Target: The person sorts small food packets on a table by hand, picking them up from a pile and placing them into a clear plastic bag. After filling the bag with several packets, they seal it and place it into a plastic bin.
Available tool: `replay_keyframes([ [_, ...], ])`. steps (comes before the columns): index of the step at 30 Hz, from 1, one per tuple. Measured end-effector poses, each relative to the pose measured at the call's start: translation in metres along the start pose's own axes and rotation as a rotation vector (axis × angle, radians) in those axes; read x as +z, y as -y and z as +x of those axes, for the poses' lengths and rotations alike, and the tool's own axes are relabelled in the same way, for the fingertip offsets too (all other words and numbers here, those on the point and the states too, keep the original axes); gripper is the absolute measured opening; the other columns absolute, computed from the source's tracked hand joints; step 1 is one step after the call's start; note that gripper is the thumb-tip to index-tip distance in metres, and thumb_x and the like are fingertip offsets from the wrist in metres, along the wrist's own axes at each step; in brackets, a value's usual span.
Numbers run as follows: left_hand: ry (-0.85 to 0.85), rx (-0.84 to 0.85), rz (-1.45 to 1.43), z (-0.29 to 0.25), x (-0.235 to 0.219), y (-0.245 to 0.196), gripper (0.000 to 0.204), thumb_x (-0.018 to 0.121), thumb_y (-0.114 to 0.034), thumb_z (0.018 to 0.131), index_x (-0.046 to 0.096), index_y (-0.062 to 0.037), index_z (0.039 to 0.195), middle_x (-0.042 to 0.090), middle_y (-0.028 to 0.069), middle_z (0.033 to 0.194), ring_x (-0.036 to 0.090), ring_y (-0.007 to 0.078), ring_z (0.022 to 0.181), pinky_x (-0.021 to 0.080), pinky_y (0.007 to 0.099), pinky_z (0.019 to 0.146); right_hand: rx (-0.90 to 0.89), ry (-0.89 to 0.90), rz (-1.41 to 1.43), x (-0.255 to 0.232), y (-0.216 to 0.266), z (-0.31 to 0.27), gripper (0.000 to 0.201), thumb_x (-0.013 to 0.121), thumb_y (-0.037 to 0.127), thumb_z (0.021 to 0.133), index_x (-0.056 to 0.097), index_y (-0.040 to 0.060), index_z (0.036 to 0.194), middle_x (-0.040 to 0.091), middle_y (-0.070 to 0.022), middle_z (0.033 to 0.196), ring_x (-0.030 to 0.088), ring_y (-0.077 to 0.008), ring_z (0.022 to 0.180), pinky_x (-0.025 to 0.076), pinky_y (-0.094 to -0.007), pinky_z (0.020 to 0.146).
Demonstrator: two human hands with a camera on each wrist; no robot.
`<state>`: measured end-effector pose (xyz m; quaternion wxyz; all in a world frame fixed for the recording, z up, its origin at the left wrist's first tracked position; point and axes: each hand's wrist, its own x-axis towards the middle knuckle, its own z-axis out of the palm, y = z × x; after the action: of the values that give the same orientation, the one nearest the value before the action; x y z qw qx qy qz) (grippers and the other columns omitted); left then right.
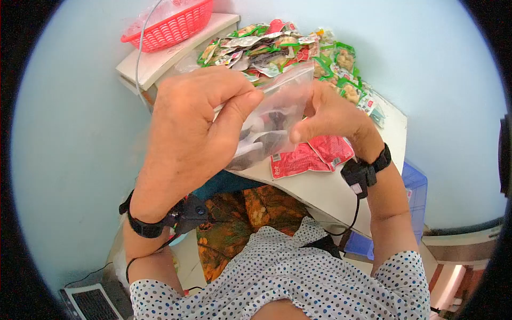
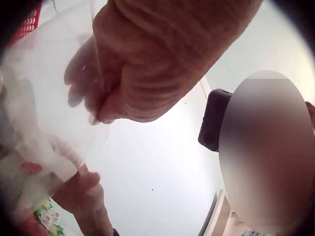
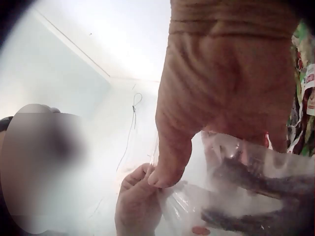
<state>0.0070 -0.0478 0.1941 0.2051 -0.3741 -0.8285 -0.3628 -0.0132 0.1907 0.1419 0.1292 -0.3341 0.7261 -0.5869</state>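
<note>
A clear zip-top plastic bag (image 1: 269, 120) is held up over the table, with dark and whitish contents showing through it. My left hand (image 1: 194, 125) pinches its left edge between thumb and curled fingers. On the opposite side, my right hand (image 1: 338, 114) grips the bag, thumb in front and fingers partly hidden behind the plastic. Seen from the left wrist, the bag (image 2: 37, 93) hangs from the left fingertips. The right wrist view shows dark strips inside the bag (image 3: 246, 196), below the right thumb. Red printed packets (image 1: 309, 157) lie on the table beneath the right hand.
A large heap of small food packets (image 1: 277, 50) covers the back of the white table (image 1: 341, 200). At the back left, a red plastic basket (image 1: 173, 26) stands on a raised white surface. A blue crate (image 1: 416, 192) is beside the table at right. A grey cable (image 1: 141, 58) hangs at left.
</note>
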Motion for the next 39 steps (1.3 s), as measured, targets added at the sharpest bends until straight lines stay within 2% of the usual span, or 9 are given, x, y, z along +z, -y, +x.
replay_keyframes([
  [6, 0.065, -0.126, -0.231, 0.001, 0.002, 0.009, 0.014, 0.067, -0.007, 0.083, 0.061, 0.0042, 0.078, 0.056, 0.0111, 0.062, 0.051, 0.0172, 0.055, 0.041, 0.0319, 0.055, 0.045, -0.111, -0.062, 0.027, 0.007, -0.024, 0.046, 0.081, 0.011, 0.075, 0.065, 0.0045, 0.117, 0.068, -0.0017, 0.109, 0.059, -0.0103, 0.102, 0.047, -0.0281, 0.093],
  [18, 0.578, -0.526, -0.783, -0.004, 0.03, 0.064, 0.015, 0.068, -0.017, 0.089, 0.069, -0.002, 0.087, 0.06, -0.0044, 0.069, 0.052, 0.0021, 0.059, 0.039, 0.0198, 0.052, 0.058, -0.285, -0.221, 0.054, 0.005, -0.047, 0.035, 0.073, 0.003, 0.081, 0.065, 0.0034, 0.115, 0.07, 0.0001, 0.099, 0.063, -0.009, 0.093, 0.05, -0.029, 0.086],
  [21, 0.543, -0.62, -0.925, -0.005, 0.033, 0.056, 0.017, 0.068, -0.017, 0.089, 0.066, -0.0046, 0.1, 0.062, -0.0045, 0.072, 0.051, 0.0006, 0.059, 0.037, 0.0172, 0.051, 0.131, -0.397, -0.02, 0.057, -0.001, -0.049, 0.046, 0.074, 0.002, 0.077, 0.061, 0.0022, 0.121, 0.067, -0.0049, 0.114, 0.063, -0.0146, 0.105, 0.05, -0.031, 0.09],
  [23, 0.575, -0.631, -0.917, -0.006, 0.036, 0.06, 0.019, 0.068, -0.017, 0.089, 0.064, -0.0058, 0.104, 0.062, -0.0048, 0.074, 0.052, 0.0001, 0.059, 0.037, 0.0165, 0.05, -0.032, -0.589, -0.109, 0.063, -0.013, -0.042, 0.054, 0.077, 0.003, 0.074, 0.058, 0.0011, 0.125, 0.061, -0.0095, 0.126, 0.06, -0.0198, 0.113, 0.049, -0.0327, 0.093],
  [26, 0.61, -0.618, -0.908, -0.008, 0.04, 0.065, 0.017, 0.068, -0.017, 0.089, 0.062, -0.0071, 0.102, 0.062, -0.0051, 0.074, 0.052, -0.0002, 0.059, 0.037, 0.0163, 0.05, -0.113, -0.577, -0.352, 0.06, -0.009, -0.043, 0.053, 0.08, 0.005, 0.073, 0.061, 0.0035, 0.122, 0.054, -0.0116, 0.136, 0.055, -0.0221, 0.122, 0.047, -0.0327, 0.097],
  [30, 0.597, -0.641, -0.947, -0.014, 0.045, 0.072, 0.013, 0.068, -0.016, 0.09, 0.062, -0.0073, 0.098, 0.061, -0.0056, 0.073, 0.052, -0.0002, 0.062, 0.039, 0.0166, 0.052, -0.185, -0.416, -0.536, 0.048, -0.017, -0.042, 0.044, 0.081, 0.009, 0.074, 0.065, 0.0069, 0.115, 0.061, -0.0095, 0.127, 0.059, -0.0219, 0.116, 0.048, -0.0312, 0.095],
  [34, 0.534, -0.623, -0.906, -0.021, 0.047, 0.08, 0.014, 0.065, -0.019, 0.092, 0.064, -0.0054, 0.096, 0.063, -0.0035, 0.08, 0.054, 0.0019, 0.066, 0.042, 0.0186, 0.058, 0.014, -0.385, -0.459, 0.05, -0.017, -0.041, 0.028, 0.077, 0.009, 0.08, 0.07, 0.0082, 0.107, 0.073, -0.0036, 0.094, 0.068, -0.0133, 0.087, 0.053, -0.0286, 0.08],
  [36, 0.502, -0.697, -0.914, -0.029, 0.043, 0.08, 0.018, 0.062, -0.022, 0.094, 0.066, -0.0043, 0.096, 0.065, -0.0019, 0.084, 0.056, 0.0038, 0.07, 0.045, 0.0207, 0.062, 0.066, -0.4, -0.331, 0.05, -0.018, -0.041, 0.028, 0.075, 0.009, 0.082, 0.069, 0.0082, 0.109, 0.073, -0.0027, 0.094, 0.067, -0.0105, 0.086, 0.053, -0.0271, 0.079],
  [39, 0.254, -0.563, -0.736, -0.046, 0.05, 0.095, 0.034, 0.055, -0.033, 0.099, 0.067, -0.0012, 0.099, 0.066, 0.0011, 0.09, 0.059, 0.0076, 0.077, 0.048, 0.0256, 0.072, -0.037, -0.507, -0.197, 0.041, -0.033, -0.043, 0.027, 0.072, 0.01, 0.084, 0.068, 0.0067, 0.11, 0.071, -0.0035, 0.091, 0.065, -0.0092, 0.08, 0.052, -0.0275, 0.071],
])
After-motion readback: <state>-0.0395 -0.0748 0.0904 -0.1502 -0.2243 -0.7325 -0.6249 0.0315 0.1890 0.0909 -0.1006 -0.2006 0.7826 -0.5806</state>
